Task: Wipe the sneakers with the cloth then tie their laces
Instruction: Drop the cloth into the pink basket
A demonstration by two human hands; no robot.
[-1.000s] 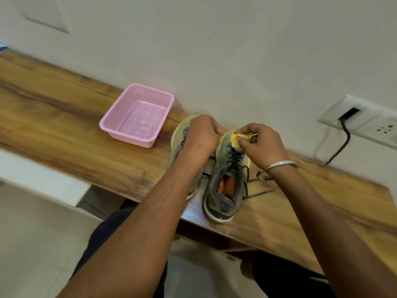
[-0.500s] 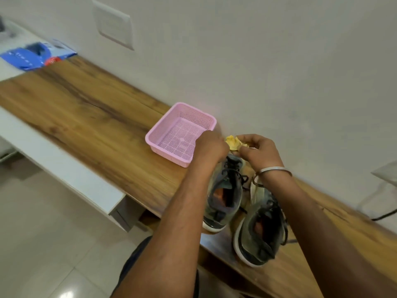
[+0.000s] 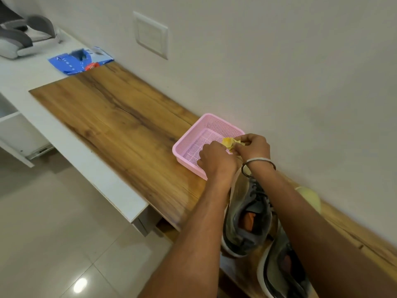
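You have the yellow cloth (image 3: 228, 143) bunched between both hands, right of centre in the frame, just above the pink basket (image 3: 189, 145): your right hand (image 3: 253, 146) pinches its far end with curled fingers, and your left hand (image 3: 217, 159) is curled at its near end, though whether those fingers actually clamp the cloth or only rest against it cannot be told from this angle. The two sneakers sit lower right on the wooden bench (image 3: 120, 117), the nearer-centre sneaker (image 3: 247, 220) between your forearms and the second sneaker (image 3: 283, 267) partly under your right arm at the bottom edge; their dark laces (image 3: 256, 188) look loose and untied. The main risk, as I judge it, is the cloth: held as a small wad, it could slip out and drop into the basket if you let go with one hand before the other has a firm hold. A tight wad would also wipe poorly, so you may skim the shoe and leave patches. Watch your forearms as well; they hang right over the sneakers, and a careless sweep could knock one toward the front edge of the bench. The loose laces could snag on your bracelet (image 3: 258, 161) as you come down.
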